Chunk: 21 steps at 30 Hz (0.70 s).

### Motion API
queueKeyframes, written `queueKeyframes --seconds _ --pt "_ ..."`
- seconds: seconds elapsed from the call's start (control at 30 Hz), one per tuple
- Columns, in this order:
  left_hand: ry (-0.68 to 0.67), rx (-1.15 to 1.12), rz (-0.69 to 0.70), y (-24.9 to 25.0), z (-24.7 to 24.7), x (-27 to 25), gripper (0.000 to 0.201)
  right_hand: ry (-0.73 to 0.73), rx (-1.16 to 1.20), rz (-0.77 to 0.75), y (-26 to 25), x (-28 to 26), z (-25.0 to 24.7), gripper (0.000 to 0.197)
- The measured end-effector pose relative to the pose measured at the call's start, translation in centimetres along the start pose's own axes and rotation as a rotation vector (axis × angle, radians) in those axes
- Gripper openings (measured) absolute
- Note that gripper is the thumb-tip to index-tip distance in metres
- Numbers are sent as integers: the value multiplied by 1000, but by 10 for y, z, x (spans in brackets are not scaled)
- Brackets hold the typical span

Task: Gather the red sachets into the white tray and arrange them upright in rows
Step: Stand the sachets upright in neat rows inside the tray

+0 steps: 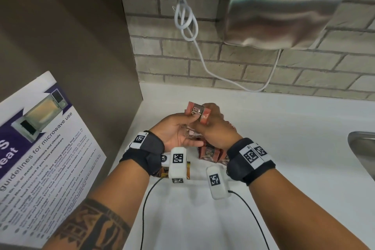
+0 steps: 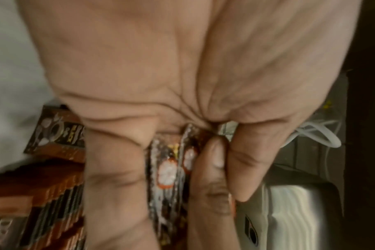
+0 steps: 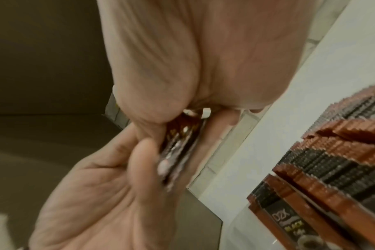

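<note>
We hold a small stack of red sachets [image 1: 197,114] up off the tabletop [image 1: 284,148], pinched between both hands above the left part of the surface, towards its back edge. Our left hand [image 1: 178,130] curls its thumb over the front face of the stack while its fingers back it from below; our right hand [image 1: 215,126] closes on the other side, fingers wrapped round the far edge. The left wrist view shows the sachets [image 2: 171,169] edge-on, squeezed between thumb and fingers — we judge the two-handed pinch is there to square the packets so they go in as one block, not a loose fan.

Below our hands, more sachets already stand upright [image 1: 211,153] in close rows; the right wrist view shows their serrated top edges [image 3: 332,152] lined up one behind another. They presumably sit in the white tray, though we cannot make out its walls against the white tabletop. Standing packets lean on their neighbours, so a squared stack should slot in beside them without tipping the row.

A steel sink [image 1: 363,148] lies at the right edge, well apart. A hand dryer [image 1: 284,10] and its white cable [image 1: 188,22] hang on the brick wall behind, and a microwave notice [image 1: 40,138] leans at the left.

The task looks well along, with this stack not yet placed.
</note>
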<state>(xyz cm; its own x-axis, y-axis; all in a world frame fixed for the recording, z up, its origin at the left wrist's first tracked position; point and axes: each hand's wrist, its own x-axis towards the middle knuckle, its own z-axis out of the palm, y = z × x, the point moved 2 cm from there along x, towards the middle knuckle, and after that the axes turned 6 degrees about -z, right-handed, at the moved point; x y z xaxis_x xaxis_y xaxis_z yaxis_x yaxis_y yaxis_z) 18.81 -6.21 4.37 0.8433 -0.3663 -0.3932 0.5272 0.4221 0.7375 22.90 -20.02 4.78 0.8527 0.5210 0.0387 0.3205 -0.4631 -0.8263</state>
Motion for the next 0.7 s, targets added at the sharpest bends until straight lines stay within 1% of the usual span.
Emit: queueKeyframes --seconds 0.07,0.1,0.13,0.17,0.2,0.27,0.3,0.33,0.43,0.5,0.57,0.63,0.7 --pt "24 93 -6 4 -4 -6 27 51 20 14 1 1 -3 71" --pt "48 151 8 5 -7 -7 29 68 44 -14 1 2 -3 79" --pt "73 203 30 6 -9 -8 32 73 64 -53 -1 3 -5 80" --pt "98 244 59 6 -13 -8 35 75 75 -79 -4 3 -7 73" --pt "116 270 89 7 -16 -9 36 86 77 -103 -8 3 -10 59" --pt "133 316 140 8 -21 -12 33 120 77 -143 -16 5 -14 25" --pt "137 346 151 9 -23 -13 31 132 87 -155 -19 5 -16 12" --pt "137 374 160 9 -24 -14 29 142 89 -160 -20 6 -17 8" --pt "192 458 199 8 -28 -12 23 160 47 -165 -23 8 -17 16" --pt "248 504 224 8 -33 -11 24 164 12 -192 -28 8 -17 16" --pt "297 556 227 7 -39 -12 27 163 -44 -196 -29 10 -15 11" --pt "352 635 219 5 -45 -12 31 131 -114 -155 -29 13 -14 7" --pt "394 692 209 3 -51 -11 34 65 -185 -93 -27 16 -11 6"
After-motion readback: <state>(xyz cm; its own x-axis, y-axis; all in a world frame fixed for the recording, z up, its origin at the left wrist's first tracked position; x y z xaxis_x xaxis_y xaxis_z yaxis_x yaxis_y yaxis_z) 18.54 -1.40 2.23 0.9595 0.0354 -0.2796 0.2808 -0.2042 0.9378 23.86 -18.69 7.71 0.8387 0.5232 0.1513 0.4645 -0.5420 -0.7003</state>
